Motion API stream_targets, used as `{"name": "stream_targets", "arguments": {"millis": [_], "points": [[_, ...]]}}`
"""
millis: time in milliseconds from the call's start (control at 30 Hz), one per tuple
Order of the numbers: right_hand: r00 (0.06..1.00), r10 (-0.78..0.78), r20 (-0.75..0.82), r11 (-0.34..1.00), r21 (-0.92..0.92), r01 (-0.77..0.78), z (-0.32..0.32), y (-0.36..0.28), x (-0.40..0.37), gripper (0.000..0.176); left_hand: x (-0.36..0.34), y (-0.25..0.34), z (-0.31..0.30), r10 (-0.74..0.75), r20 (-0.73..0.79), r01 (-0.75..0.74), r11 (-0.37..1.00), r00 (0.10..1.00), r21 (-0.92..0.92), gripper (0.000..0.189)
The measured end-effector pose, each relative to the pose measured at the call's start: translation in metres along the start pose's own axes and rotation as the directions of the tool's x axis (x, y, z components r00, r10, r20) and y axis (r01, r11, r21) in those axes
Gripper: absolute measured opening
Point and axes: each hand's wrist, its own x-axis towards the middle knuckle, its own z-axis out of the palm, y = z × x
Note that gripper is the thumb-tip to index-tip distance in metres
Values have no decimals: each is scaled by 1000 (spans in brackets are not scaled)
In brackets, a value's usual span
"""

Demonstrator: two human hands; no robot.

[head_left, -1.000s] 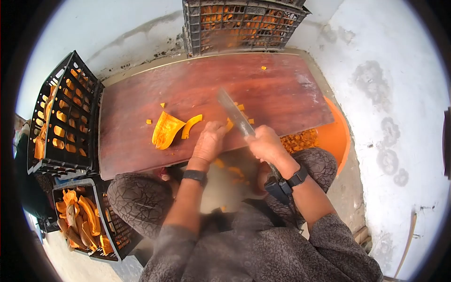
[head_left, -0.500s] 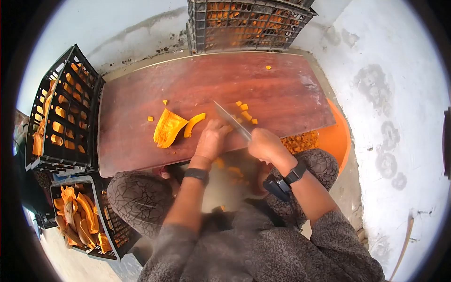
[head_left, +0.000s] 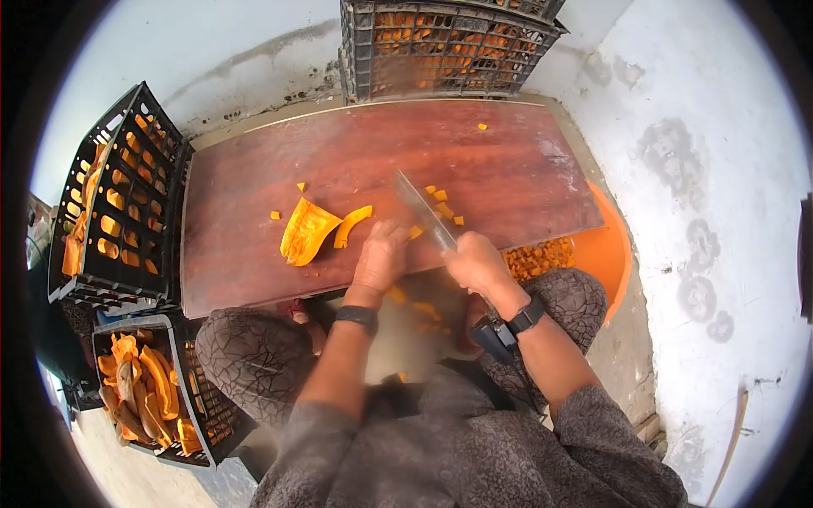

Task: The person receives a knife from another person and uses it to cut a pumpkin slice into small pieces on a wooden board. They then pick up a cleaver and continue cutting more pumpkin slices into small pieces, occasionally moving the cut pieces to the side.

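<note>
My right hand [head_left: 474, 261] is wrapped round the handle of a knife [head_left: 426, 209], whose blade slants up and left over a red-brown board [head_left: 254, 169]. Left of the blade, my left hand [head_left: 381, 254] rests at the board's near edge with its fingers curled together; what lies under them is hidden. Just beyond its fingertips is a small orange pumpkin piece [head_left: 415, 231]. Several cut pumpkin cubes [head_left: 441, 209] lie right of the blade. Left of my left hand are a curved pumpkin strip [head_left: 351, 225] and a large pumpkin chunk [head_left: 306, 232].
An orange tub [head_left: 620, 245] with diced pumpkin [head_left: 542, 257] stands under the board's right end. Black crates of pumpkin stand at the left [head_left: 123, 199], lower left [head_left: 182, 389] and back [head_left: 449, 51]. A white wall [head_left: 711, 169] rises at the right.
The knife blade has turned more upright and swung slightly right, away from my left fingers. A small pumpkin piece now shows between them. The large chunk and strip stay in place.
</note>
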Motion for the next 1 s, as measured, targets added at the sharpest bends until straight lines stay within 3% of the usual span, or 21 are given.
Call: {"name": "stream_targets", "arguments": {"millis": [133,200,433,600,833,933,1000], "points": [[1000,16,-23,997,74,-14,1,-5,-8,33,0,2,0,46,-13,-46,999,999,4,14],[998,23,61,995,91,-29,-6,-13,-15,33,1,3,2,90,-66,-85,993,994,77,13],[980,123,157,988,76,-136,-4,-22,-14,26,0,2,3,54,-47,-49,994,997,101,15],[959,128,251,991,-77,-112,-4,-34,-9,19,0,-1,6,8,-10,-6,991,1000,136,12],[958,127,256,988,-116,-100,1,-39,7,17,1,5,2,-29,-10,30,992,1000,119,12],[962,133,239,991,0,-137,11,-18,13,17,-1,3,1,-37,23,34,993,999,113,17],[973,177,146,914,342,-217,8,-8,11,23,-2,8,-3,52,-96,-47,997,994,56,19]]}}
